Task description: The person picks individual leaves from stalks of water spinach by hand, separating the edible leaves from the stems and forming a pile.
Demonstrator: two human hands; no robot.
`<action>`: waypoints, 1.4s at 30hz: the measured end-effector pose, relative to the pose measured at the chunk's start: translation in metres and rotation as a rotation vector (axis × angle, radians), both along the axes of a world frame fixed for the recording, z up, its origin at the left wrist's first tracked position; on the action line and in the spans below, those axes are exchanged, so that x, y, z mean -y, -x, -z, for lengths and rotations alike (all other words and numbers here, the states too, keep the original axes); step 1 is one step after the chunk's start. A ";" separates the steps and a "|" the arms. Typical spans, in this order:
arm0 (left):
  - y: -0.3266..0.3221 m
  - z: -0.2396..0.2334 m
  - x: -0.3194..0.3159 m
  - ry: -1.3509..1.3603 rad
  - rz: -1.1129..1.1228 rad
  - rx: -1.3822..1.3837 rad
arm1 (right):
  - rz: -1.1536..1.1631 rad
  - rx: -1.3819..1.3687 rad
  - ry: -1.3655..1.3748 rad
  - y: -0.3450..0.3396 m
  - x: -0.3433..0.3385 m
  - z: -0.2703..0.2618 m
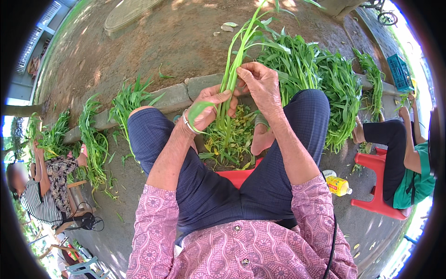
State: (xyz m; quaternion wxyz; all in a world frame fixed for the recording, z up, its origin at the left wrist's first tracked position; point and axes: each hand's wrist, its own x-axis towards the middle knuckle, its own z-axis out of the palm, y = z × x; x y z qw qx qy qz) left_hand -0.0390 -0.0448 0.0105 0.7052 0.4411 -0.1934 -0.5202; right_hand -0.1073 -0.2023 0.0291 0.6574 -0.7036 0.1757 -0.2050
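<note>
My left hand (213, 106) is closed around a small bunch of water spinach (232, 76), its pale green stems slanting up and away from me. A broad leaf (199, 111) lies over the left wrist, near a silver bangle (188, 122). Higher on the same stems, the thumb and fingertips of my right hand (259, 78) pinch at the bunch. Whether they hold one stem or several is hidden. Below my hands, between my feet, a heap of loose green and yellowing leaves (230, 139) covers the ground.
Beyond my right knee lies a big pile of water spinach (334, 90) along the stone kerb (172, 97). Smaller bunches (92, 136) lie at left. A yellow-labelled bottle (337, 185) is by my right hip. People sit on both sides, one on a red plastic stool (374, 174).
</note>
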 end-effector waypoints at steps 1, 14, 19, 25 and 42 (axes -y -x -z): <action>0.000 -0.002 0.000 0.004 -0.003 -0.033 | -0.018 0.006 -0.013 0.000 0.001 0.000; -0.015 -0.005 -0.013 0.181 -0.056 -0.136 | 0.058 0.023 0.033 0.007 0.025 0.002; -0.024 -0.006 -0.019 0.214 -0.105 -0.153 | 0.033 0.051 0.702 0.004 0.016 0.032; -0.031 -0.008 -0.027 0.224 -0.185 -0.155 | -0.071 -0.226 0.661 0.004 0.005 0.025; -0.057 0.022 -0.032 0.207 -0.462 -0.315 | -0.333 -0.422 0.172 0.014 0.003 -0.001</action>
